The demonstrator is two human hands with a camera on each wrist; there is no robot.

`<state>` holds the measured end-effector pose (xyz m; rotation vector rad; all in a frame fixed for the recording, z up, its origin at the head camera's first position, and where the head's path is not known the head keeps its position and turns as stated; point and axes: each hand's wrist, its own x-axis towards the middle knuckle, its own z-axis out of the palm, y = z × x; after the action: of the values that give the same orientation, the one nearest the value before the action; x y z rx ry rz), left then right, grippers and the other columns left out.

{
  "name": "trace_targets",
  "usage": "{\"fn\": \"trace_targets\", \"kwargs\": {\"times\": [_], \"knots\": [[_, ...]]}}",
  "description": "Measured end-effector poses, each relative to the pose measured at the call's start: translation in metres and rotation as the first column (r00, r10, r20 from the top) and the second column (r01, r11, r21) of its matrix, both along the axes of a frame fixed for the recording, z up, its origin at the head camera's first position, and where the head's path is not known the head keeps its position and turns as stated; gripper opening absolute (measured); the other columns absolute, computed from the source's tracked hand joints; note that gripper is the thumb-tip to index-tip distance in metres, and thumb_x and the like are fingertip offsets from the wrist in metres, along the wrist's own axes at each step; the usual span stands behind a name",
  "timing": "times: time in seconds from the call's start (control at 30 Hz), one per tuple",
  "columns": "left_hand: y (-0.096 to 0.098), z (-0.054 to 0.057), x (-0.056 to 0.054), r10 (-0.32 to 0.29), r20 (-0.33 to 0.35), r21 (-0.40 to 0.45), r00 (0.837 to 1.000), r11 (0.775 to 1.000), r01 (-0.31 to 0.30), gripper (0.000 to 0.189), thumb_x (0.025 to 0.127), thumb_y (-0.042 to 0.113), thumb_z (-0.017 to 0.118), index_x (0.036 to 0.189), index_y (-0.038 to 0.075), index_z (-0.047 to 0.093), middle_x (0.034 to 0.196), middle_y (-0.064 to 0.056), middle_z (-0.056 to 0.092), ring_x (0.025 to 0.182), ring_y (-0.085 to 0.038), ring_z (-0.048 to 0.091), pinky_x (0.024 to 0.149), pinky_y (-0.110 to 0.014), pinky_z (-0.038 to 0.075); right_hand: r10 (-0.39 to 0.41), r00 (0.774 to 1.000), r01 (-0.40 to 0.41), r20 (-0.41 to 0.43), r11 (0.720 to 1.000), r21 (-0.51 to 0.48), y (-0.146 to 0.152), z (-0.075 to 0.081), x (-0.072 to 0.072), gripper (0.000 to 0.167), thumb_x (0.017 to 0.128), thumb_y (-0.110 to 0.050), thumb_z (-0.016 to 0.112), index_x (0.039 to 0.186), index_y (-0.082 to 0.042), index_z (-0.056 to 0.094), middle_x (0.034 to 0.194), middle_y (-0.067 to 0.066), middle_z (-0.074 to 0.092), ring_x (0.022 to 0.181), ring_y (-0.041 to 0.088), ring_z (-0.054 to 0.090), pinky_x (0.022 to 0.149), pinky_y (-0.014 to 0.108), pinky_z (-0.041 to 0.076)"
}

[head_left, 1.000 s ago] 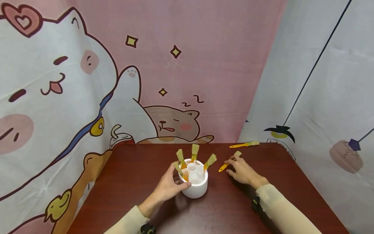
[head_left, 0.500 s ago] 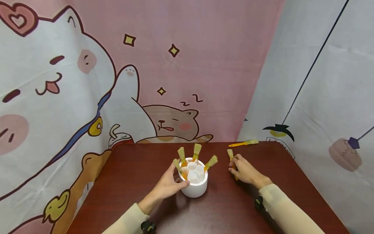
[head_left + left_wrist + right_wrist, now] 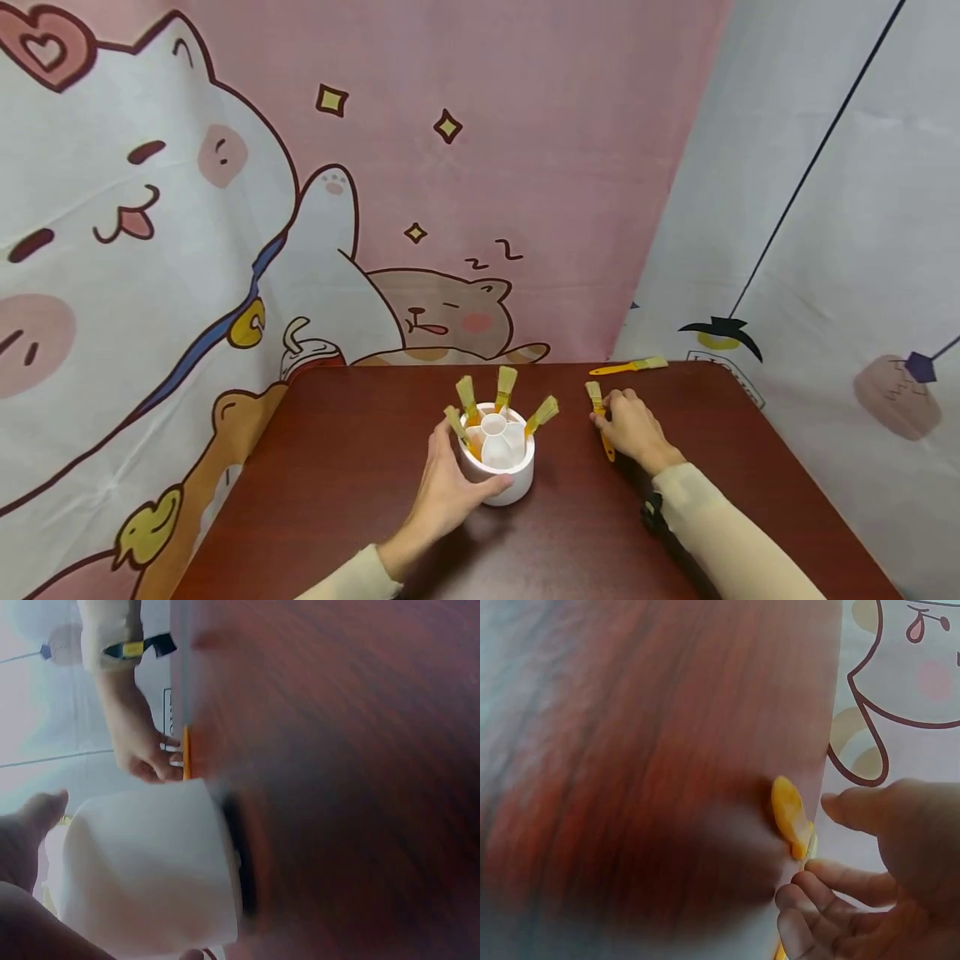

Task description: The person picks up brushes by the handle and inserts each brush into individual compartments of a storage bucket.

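A round white pot (image 3: pixel 510 492), divided into compartments, holds several brushes with pale bristles (image 3: pixel 506 382) pointing up. My left hand (image 3: pixel 448 493) wraps around its left side, thumb across the front. In the left wrist view the pot (image 3: pixel 150 870) fills the lower left, with that thumb near its rim. To the right, one yellow-handled brush (image 3: pixel 608 447) lies on the table, bristles pointing away. Beside it is my right hand (image 3: pixel 633 427), fingertips close to the handle. The right wrist view shows the thumb and index finger apart around the yellow handle (image 3: pixel 787 808).
Another yellow-handled brush (image 3: pixel 628 367) lies at the far edge of the dark red wooden table (image 3: pixel 360 450). Cartoon-printed cloth (image 3: pixel 570 167) hangs directly behind the table and along its sides.
The brush by my right hand has turned from slanting right to pointing away and slightly left. My right fingers have loosened around it. My left thumb has moved right across the pot's front.
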<state>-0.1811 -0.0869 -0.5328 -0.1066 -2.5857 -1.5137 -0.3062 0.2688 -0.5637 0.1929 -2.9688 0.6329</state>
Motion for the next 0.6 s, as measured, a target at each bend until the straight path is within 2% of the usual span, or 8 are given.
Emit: {"fn": "trace_targets", "kwargs": {"times": [0.13,0.33,0.43,0.6], "knots": [[0.008,-0.002,0.0,0.024,-0.012,0.003,1.0,1.0,-0.024,0.134,0.07,0.049,0.113,0.172,0.005,0.038,0.168,-0.019,0.053,0.157,-0.039,0.057,0.131,-0.063,0.048,-0.034,0.999,0.033,-0.011,0.999,-0.014,-0.004,-0.004,-0.005,0.045,0.108,-0.027,0.084,0.127,0.013,0.073,0.117,0.031,0.069,0.086,0.036,0.071,0.08,0.058,0.066],[0.011,-0.001,-0.003,0.016,-0.01,0.009,1.0,1.0,-0.016,0.125,0.07,0.044,0.112,0.167,0.007,0.043,0.157,-0.013,0.059,0.15,-0.035,0.063,0.126,-0.059,0.051,-0.075,0.997,0.074,-0.025,0.997,-0.032,-0.008,-0.008,-0.011,0.038,0.109,-0.024,0.082,0.12,0.012,0.075,0.109,0.03,0.071,0.089,0.041,0.072,0.08,0.06,0.065],[0.008,-0.001,-0.005,0.003,-0.012,0.001,1.0,1.0,-0.003,0.122,0.072,0.045,0.111,0.166,0.006,0.043,0.157,-0.014,0.06,0.15,-0.036,0.063,0.126,-0.061,0.052,-0.091,0.996,0.09,-0.011,0.995,-0.037,-0.009,-0.007,-0.012,0.033,0.109,-0.02,0.08,0.119,0.011,0.076,0.109,0.031,0.071,0.09,0.043,0.072,0.08,0.06,0.064],[0.003,0.0,-0.005,-0.032,-0.013,-0.004,0.999,0.999,0.032,0.122,0.073,0.043,0.111,0.167,0.005,0.043,0.162,-0.016,0.061,0.151,-0.039,0.063,0.126,-0.064,0.051,-0.094,0.995,0.093,-0.015,0.994,-0.054,-0.007,-0.005,-0.011,0.026,0.107,-0.013,0.079,0.119,0.011,0.079,0.115,0.033,0.074,0.102,0.051,0.075,0.09,0.066,0.065]]}}
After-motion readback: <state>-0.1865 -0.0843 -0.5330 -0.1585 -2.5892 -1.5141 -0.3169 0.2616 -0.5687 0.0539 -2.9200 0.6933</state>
